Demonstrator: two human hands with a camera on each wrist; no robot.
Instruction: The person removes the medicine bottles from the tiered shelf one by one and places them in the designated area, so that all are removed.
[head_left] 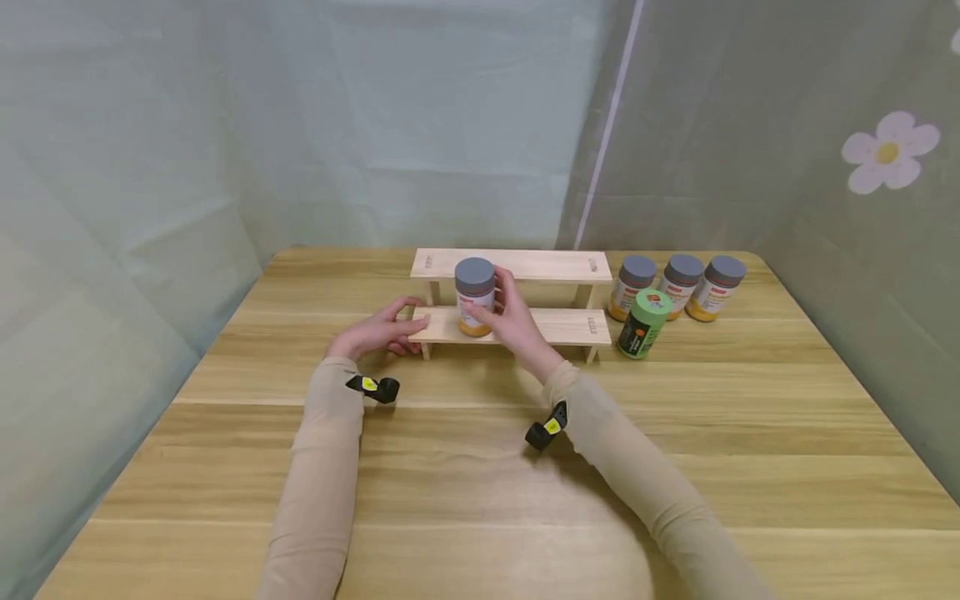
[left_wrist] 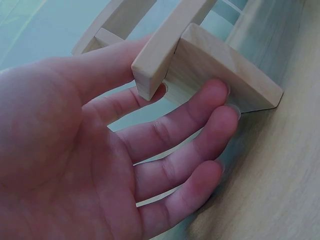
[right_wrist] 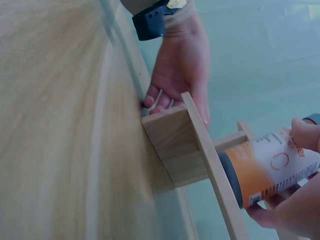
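A small two-tier wooden shelf [head_left: 566,325] stands toward the back of the table. My left hand [head_left: 375,332] holds the left end of its lower board, thumb on top and index finger beneath; the other fingers curve beside the leg [left_wrist: 225,65] in the left wrist view. A supplement jar [head_left: 474,292] with a grey lid and a white-and-orange label is upright on the lower board, left of its middle. Thumb and fingers of my right hand [head_left: 517,321] grip it from the right side. In the right wrist view, the jar's base [right_wrist: 230,177] meets the board.
Three matching grey-lidded jars [head_left: 678,287] stand right of the shelf. In front of them is a green-lidded dark jar [head_left: 643,325], close to the shelf's right end. The upper board [head_left: 536,265] rises behind the lower one. A pale curtain [head_left: 465,108] hangs behind the table.
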